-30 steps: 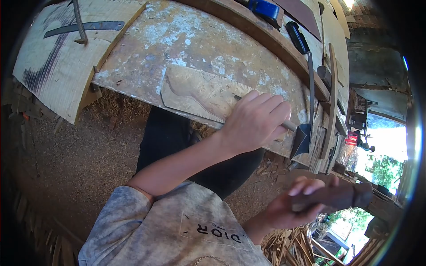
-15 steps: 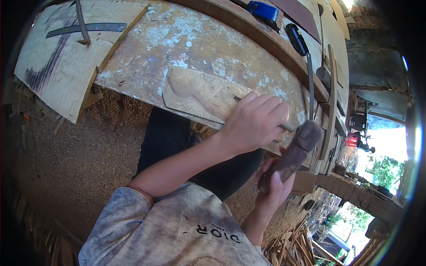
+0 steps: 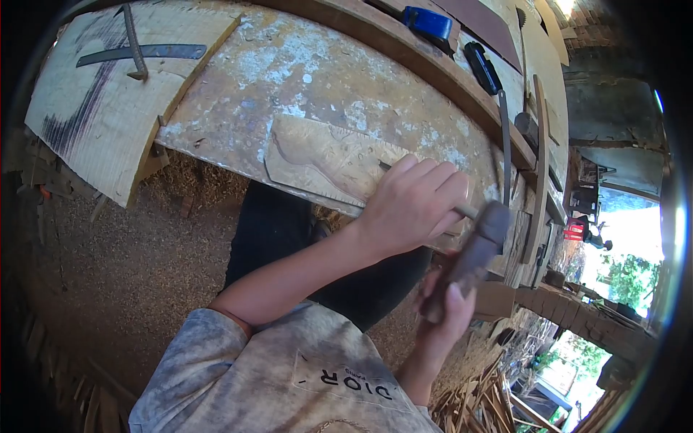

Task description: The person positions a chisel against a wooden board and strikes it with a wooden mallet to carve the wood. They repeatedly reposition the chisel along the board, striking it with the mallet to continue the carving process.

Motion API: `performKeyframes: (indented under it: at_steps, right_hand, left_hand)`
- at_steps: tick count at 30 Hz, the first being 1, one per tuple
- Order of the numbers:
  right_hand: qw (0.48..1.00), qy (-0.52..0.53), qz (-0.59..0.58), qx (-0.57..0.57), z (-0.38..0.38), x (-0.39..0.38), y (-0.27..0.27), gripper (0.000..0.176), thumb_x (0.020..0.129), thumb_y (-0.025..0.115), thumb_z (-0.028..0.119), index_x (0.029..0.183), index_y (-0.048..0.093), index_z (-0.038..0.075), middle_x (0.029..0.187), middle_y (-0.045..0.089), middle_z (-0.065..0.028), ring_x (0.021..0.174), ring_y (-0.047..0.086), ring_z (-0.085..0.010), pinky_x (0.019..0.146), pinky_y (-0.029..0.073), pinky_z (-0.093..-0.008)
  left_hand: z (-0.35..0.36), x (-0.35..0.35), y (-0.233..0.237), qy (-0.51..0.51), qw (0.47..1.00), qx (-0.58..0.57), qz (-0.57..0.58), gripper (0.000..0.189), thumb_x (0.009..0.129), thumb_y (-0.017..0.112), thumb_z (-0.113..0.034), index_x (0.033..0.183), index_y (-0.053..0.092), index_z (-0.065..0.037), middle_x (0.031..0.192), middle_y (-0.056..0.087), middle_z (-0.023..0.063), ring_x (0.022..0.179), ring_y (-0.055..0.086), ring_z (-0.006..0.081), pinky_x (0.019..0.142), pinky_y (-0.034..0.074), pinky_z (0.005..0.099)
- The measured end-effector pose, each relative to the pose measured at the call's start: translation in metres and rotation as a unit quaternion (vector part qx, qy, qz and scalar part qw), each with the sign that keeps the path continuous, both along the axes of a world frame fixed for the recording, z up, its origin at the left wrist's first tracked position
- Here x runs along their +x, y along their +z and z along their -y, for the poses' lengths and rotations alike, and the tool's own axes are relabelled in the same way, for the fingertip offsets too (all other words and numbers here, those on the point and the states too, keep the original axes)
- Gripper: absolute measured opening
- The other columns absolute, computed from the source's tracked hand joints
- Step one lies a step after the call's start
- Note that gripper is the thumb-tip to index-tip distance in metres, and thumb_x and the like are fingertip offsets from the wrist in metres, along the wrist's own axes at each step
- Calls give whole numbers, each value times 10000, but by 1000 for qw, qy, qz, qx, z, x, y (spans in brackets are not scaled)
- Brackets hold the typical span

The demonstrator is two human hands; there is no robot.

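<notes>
My left hand (image 3: 419, 202) is wrapped around a thin chisel-like tool (image 3: 465, 210). The tool's dark tip points left onto a pale carved wooden board (image 3: 325, 155), which lies at the bench's near edge and has wavy outlines and small notches along its border. My right hand (image 3: 444, 303) grips a dark wooden mallet or block (image 3: 473, 252), slightly blurred. The block's upper end appears to be at the tool's rear end; whether they touch is unclear.
A worn, paint-spotted bench (image 3: 289, 65) bears a long wooden rail (image 3: 433, 65). Behind lie a blue tool (image 3: 427, 23), a black-handled tool (image 3: 482, 68) and a long metal strip (image 3: 505, 137). At left, a wide plank (image 3: 94, 108) holds a metal strip (image 3: 170, 51) and a rod (image 3: 133, 43).
The dark block in my right hand has moved slightly left toward the tool's rear end. My left hand stays nearly in place, while the view shifts slightly.
</notes>
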State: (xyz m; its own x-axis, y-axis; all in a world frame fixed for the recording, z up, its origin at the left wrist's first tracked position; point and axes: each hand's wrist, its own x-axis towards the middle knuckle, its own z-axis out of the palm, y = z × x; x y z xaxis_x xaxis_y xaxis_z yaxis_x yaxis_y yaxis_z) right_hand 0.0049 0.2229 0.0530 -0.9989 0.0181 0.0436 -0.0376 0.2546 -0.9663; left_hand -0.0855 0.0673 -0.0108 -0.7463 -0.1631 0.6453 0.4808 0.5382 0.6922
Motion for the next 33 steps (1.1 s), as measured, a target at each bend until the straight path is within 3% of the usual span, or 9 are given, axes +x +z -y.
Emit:
performKeyframes:
  at_steps: [2,6,10,12,18,22,24,29,33]
  right_hand:
    - [998,-24,-18,-53,-16,-7,3,717,964,665,471,1439,456,-24,848,627,-65,670,576,-112,531,453,-232]
    - [955,-129,-204,-175,1,-14,15,724,1005,642,473,1468,386,-22,901,646,-97,693,613,-153,652,507,-260]
    - [994,31,87,-49,8,2,-4,734,980,658,466,1458,398,-27,889,622,-102,697,589,-169,661,512,-290]
    - [981,44,168,-84,2,2,-6,744,978,654,469,1462,395,-34,889,614,-106,711,590,-167,653,508,-290]
    - [965,-149,-89,-199,13,-15,-3,638,1033,566,479,1431,450,-6,849,592,-57,663,535,-148,649,461,-269]
    - [968,79,214,-110,-2,2,5,594,1013,669,305,1462,423,2,990,627,-78,835,615,-154,764,516,-287]
    - [963,77,198,-168,-4,6,-2,500,1038,641,170,1468,428,30,1056,621,-71,868,599,-129,771,514,-290]
    - [963,3,57,-262,3,1,1,432,1078,609,164,1447,425,36,1051,605,-54,900,584,-108,794,499,-266]
    - [954,61,176,-234,-3,4,-7,470,1083,654,228,1453,431,40,1049,586,-35,911,562,-77,789,486,-242]
  left_hand:
    - [1,-1,-1,4,1000,-8,5,186,900,740,-185,947,598,-74,879,582,73,821,603,264,744,439,404]
    - [2,0,1,-6,1000,-15,11,189,908,735,-195,949,593,-77,877,579,73,825,604,259,745,437,402]
    - [0,-2,-1,0,1000,-25,8,197,907,740,-196,954,589,-78,878,578,72,826,602,259,746,436,400]
    - [3,-1,0,1,1000,-27,11,199,899,744,-193,954,590,-79,882,581,73,828,604,264,745,438,403]
    - [1,-1,3,-11,999,-28,28,191,877,742,-177,958,597,-84,894,595,90,844,614,289,746,441,424]
    - [3,-2,2,-27,999,-29,25,155,862,721,-115,952,598,-84,880,595,105,838,611,329,755,442,450]
    - [-1,-3,7,-29,999,-22,32,122,879,700,-85,913,584,-76,846,577,122,814,597,362,748,430,470]
    - [-5,-2,10,-1,994,-79,72,199,976,687,-141,853,547,-72,796,540,129,784,577,351,719,398,471]
    - [-7,-1,11,-3,995,-78,68,230,986,691,-151,840,537,-61,787,536,132,760,556,363,715,394,469]
